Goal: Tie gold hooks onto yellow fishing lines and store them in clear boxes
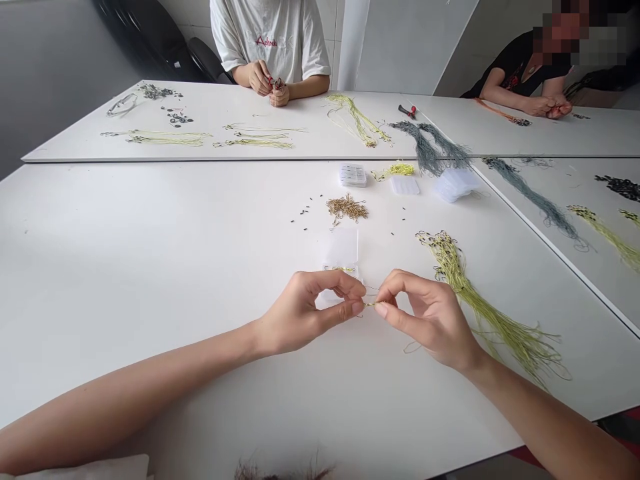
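Note:
My left hand [305, 310] pinches one end of a thin yellow-green cord [369, 305] between thumb and fingers. Close beside it, my right hand [430, 317] pinches the same cord, so only a short stretch shows between the fingertips. A small curved bit, perhaps a hook, peeks out under my left thumb. A loose loop of cord [411, 347] hangs below my right hand. Behind my left fingers stands a small clear plastic box [343, 247] with its lid up and yellow pieces inside, partly hidden. Beyond it lies a heap of small gold-coloured hooks [347, 208].
A bundle of yellow-green cords [480, 300] lies right of my right hand. Closed clear boxes [353, 175] and grey cord bundles [425, 147] are further back. Across the table one person holds red-handled pliers [273, 83]; another sits at the far right. Table seams run between.

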Tool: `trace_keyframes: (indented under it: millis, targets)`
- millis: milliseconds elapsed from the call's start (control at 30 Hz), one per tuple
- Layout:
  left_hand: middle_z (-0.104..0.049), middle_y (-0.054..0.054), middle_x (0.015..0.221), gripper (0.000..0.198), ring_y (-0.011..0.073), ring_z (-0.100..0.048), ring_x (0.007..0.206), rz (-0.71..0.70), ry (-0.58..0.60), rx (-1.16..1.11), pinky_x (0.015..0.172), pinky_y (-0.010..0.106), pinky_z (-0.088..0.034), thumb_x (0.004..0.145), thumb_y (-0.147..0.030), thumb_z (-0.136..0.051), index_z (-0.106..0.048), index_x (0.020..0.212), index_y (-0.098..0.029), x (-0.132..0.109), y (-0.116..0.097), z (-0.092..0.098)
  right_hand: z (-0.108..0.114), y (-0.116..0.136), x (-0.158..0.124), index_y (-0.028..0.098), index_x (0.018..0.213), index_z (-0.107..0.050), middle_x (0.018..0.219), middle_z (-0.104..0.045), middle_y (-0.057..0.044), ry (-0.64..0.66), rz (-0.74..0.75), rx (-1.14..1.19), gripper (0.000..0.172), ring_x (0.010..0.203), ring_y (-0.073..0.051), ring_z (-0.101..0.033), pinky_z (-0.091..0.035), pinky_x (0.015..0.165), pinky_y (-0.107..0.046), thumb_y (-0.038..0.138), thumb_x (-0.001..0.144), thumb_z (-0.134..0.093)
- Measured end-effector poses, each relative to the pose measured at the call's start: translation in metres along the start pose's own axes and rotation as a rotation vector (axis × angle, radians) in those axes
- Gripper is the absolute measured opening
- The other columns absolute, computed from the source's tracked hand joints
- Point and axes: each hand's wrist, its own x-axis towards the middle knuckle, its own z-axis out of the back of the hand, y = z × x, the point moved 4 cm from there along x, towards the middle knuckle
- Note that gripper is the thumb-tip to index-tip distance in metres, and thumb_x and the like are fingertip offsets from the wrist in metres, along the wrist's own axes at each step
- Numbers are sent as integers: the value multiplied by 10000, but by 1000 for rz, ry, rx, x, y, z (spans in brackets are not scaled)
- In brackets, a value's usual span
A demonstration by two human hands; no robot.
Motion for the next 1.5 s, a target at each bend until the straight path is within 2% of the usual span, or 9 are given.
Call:
trace_keyframes:
  millis: [200,367,500,667,833,1033,1200,1333,1500]
  targets:
    - [-669,33,955,146,133,-610,844,-126,129,193,782,267,-508,879,-131,-531,-613,989,-179,-5,-6,-6,-7,-3,2,205,826,-646,809,-629,-27,295,-138,-34,33,787,-181,-543,-450,782,-342,230,843,-632]
    - [-695,36,931,239,137,-609,864,-288,234,355,838,276,-479,901,-51,-458,-589,1061,-171,-8,-6,-15,-19,-14,-3,172,836,-641,694,-621,-23,474,-317,84,162,653,-154,-567,-481,644,-304,314,895,-587]
    - [-687,52,952,233,155,-615,869,-298,221,435,846,296,-476,905,-90,-490,-583,1107,-162,-7,-7,-12,-20,-18,-2,154,888,-649,630,-621,-17,476,-361,181,184,589,-141,-571,-462,605,-289,323,909,-581]
    - [-690,36,978,280,147,-612,882,-337,234,460,912,305,-449,871,-50,-510,-569,1119,-165,-6,-12,-9,-19,-19,-2,148,956,-661,614,-635,-12,483,-413,297,190,562,-136,-574,-471,612,-296,321,892,-615]
    - [-676,57,919,237,152,-621,837,-344,248,546,880,315,-454,926,-81,-450,-581,1107,-159,-6,-10,-10,-20,-21,-4,153,895,-644,610,-643,-10,481,-436,339,149,564,-132,-581,-477,619,-290,300,892,-620]
    - [-644,61,798,231,160,-596,737,-504,205,704,783,322,-452,924,-59,-445,-569,1112,-113,-9,-10,-14,-21,-22,-3,141,866,-652,598,-664,-20,489,-448,320,188,543,-132,-606,-481,612,-279,329,883,-638]
    - [-622,64,779,233,161,-552,708,-559,200,779,740,328,-440,935,-67,-426,-561,1122,-100,-10,-13,-15,-22,-22,-3,145,870,-658,578,-667,-16,472,-427,306,182,505,-128,-602,-475,578,-272,323,891,-626]
    - [-619,77,824,218,166,-554,737,-562,184,845,763,341,-441,926,-72,-433,-596,1065,-114,-8,-14,-10,-20,-21,-4,155,873,-652,560,-657,-11,422,-410,271,155,514,-134,-601,-467,553,-266,301,901,-608]
    - [-632,81,862,207,169,-574,758,-449,59,912,774,345,-443,935,-131,-459,-663,964,-135,-5,-8,0,-16,-21,-1,170,866,-619,575,-669,-15,324,-414,242,199,521,-134,-589,-472,562,-276,368,887,-624]
